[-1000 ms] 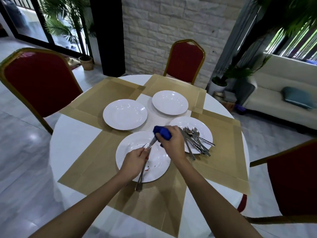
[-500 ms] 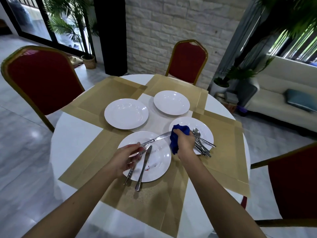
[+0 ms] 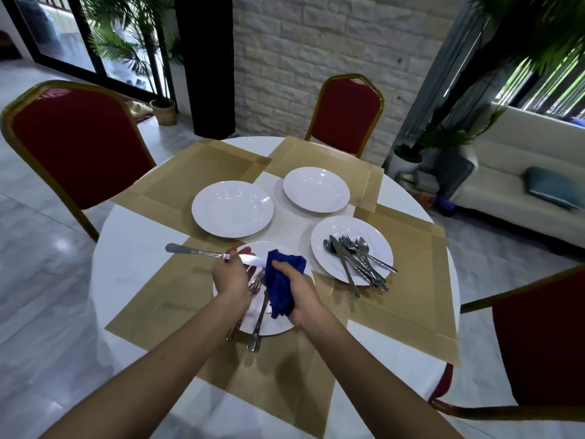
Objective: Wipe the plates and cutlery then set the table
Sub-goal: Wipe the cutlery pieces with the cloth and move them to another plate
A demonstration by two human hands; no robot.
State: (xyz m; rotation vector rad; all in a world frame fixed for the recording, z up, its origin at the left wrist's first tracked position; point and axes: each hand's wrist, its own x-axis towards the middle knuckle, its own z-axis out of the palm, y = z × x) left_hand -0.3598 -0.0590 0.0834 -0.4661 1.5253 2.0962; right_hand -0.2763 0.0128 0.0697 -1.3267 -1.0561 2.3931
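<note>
Two hands share one knife (image 3: 193, 251) above the near plate (image 3: 272, 327): our left hand (image 3: 229, 277) pinches its middle, the blue cloth (image 3: 280, 286) wraps its blade, and our right hand (image 3: 300, 296) grips that cloth. If we tug hard, the knife could slip onto the cutlery (image 3: 259, 321) overhanging the rim below.

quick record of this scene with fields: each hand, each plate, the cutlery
left hand: grips knife, handle pointing left
right hand: grips blue cloth against the knife blade
near plate: fork and second utensil lie on it
right plate: holds cutlery pile
far-left plate, far plate: white, on the placemats
</note>
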